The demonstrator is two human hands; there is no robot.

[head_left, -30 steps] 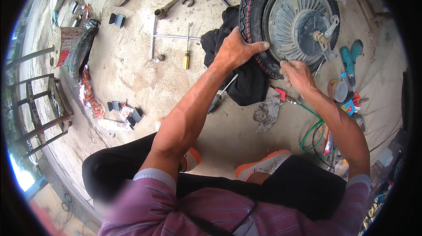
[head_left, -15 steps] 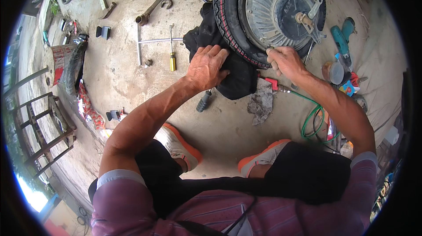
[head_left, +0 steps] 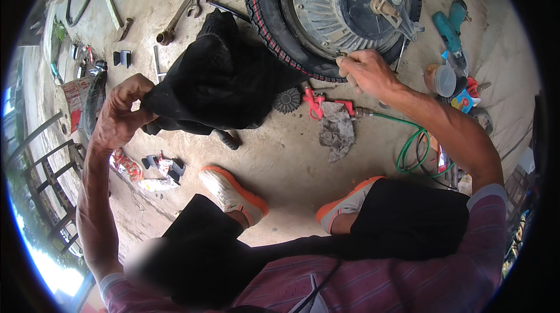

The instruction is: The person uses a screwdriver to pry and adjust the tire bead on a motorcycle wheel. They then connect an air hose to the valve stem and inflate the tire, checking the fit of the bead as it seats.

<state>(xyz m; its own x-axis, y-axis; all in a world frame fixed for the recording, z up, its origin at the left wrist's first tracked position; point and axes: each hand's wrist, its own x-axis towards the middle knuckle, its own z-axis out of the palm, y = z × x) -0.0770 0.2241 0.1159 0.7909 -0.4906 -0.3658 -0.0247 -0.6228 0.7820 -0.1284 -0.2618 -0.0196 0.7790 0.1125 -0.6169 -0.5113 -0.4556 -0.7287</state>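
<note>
My left hand pinches the left edge of a black cloth, which hangs spread out over the floor and its tools. The cloth's right end reaches the tyre of a wheel lying on its side. Set in this wheel is a grey finned hub motor with an axle and lever. At the near side of the rim my right hand is closed, fingertips on something small I cannot make out. Just below lie a red air gun, a dark toothed gear and a crumpled grey rag.
A dark tool handle pokes from under the cloth. Wrenches and a hammer lie at the far left. To the right are a teal drill, a round tub and a green hose.
My left hand has pulled the black cloth leftward and up, uncovering the gear and air gun and covering the yellow-handled screwdriver. My right hand stays at the rim.
</note>
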